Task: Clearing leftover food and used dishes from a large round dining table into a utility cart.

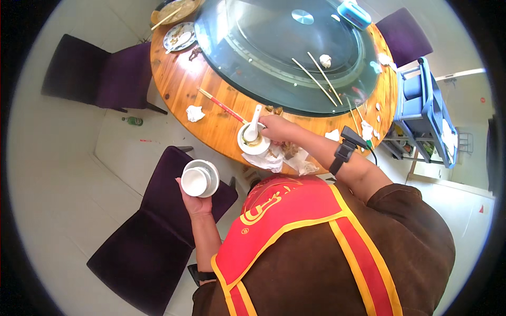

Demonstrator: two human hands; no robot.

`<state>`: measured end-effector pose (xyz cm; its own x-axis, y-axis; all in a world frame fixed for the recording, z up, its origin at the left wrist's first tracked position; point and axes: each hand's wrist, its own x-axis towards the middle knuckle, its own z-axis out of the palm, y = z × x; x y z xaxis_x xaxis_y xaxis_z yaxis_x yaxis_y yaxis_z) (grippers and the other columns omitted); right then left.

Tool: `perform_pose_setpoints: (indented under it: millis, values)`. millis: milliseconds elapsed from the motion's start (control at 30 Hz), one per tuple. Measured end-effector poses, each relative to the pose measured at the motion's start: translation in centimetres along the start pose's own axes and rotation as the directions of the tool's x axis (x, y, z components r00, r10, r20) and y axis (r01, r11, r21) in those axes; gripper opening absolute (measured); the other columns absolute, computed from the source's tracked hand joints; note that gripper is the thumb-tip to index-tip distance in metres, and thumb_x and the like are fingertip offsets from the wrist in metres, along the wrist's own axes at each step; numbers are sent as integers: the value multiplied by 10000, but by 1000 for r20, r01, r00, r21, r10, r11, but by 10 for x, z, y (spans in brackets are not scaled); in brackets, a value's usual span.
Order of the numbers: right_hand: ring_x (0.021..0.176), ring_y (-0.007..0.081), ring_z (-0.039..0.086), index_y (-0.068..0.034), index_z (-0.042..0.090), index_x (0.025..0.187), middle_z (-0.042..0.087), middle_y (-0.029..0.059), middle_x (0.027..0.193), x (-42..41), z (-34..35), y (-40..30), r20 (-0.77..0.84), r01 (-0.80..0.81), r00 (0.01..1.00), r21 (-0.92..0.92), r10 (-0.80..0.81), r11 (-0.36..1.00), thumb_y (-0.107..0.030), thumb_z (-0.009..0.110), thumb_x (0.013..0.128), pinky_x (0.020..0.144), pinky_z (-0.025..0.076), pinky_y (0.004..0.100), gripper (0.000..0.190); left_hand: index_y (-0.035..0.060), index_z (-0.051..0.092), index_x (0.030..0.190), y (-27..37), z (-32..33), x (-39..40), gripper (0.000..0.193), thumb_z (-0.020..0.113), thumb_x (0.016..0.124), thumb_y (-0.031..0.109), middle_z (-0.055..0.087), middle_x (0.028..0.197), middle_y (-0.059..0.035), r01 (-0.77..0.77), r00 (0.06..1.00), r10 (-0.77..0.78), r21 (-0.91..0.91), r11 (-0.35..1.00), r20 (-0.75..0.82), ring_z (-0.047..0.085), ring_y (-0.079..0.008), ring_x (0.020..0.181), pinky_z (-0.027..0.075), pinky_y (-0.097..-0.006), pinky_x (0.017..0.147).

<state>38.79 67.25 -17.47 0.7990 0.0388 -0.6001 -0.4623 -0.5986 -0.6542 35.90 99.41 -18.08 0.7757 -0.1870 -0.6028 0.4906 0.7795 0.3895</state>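
Observation:
My left hand point(194, 202) holds a white bowl point(213, 175) with a smaller white cup point(194, 182) nested in it, out over a purple chair. My right hand point(278, 128) grips the rim of another white bowl point(242, 143) at the table's near edge. In that bowl lie a white soup spoon point(253, 128) and some leftover broth with green bits. Crumpled tissues point(272, 162) and food scraps point(290, 149) lie just beside it. Chopsticks in a red paper sleeve point(224, 106) reach up to the bowl's far side.
A glass turntable point(272, 43) covers most of the round wooden table point(178, 87), with loose chopsticks point(315, 81) on it. A patterned plate point(168, 39) and a large soup bowl point(193, 6) stand far left. Purple chairs point(126, 75) surround the table. A blue cart point(429, 114) is at right. A green bottle point(134, 121) lies on the floor.

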Motion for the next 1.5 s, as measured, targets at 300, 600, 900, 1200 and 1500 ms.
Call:
perform_pose_setpoints:
  millis: [300,600,900,1200,1500]
  values:
    - [475,178,555,-4,602,959,600,99,653,-87,-71,2,-92,102,993,327,-76,940,-227,568,750,438,460,310,308,85,515,1214,-34,33,-9,576,382,910,555,577,1181,-67,41,996,-54,167,985,75,541,-278,1103,465,-462,913]
    - [415,126,476,-18,561,1021,560,73,616,-256,-173,165,-307,117,948,571,79,813,-165,522,755,376,400,276,306,128,546,1167,-179,152,-36,601,402,861,624,601,1123,-59,134,947,-251,465,875,200,587,-282,1018,532,-492,719]
    - [396,111,470,-10,572,1027,556,62,596,-457,-256,384,-537,162,783,662,313,732,-158,557,753,350,375,261,312,157,564,1138,-448,307,-76,440,477,843,471,609,1084,-58,338,753,-572,555,760,325,611,-288,923,510,-462,618]
    - [403,106,465,-6,552,1067,557,63,638,-637,-289,519,-628,224,447,768,637,600,-134,527,767,362,381,255,327,147,513,1196,-718,478,-146,503,424,892,538,575,1150,-97,302,480,-842,854,423,247,614,-316,951,550,-502,663]
    - [377,94,461,34,600,990,531,44,595,-730,-318,629,-575,349,119,787,809,509,-129,532,773,332,377,235,280,126,527,1164,-970,591,-214,520,372,913,554,593,1114,-92,261,60,-983,948,184,174,614,-297,940,532,-474,659]
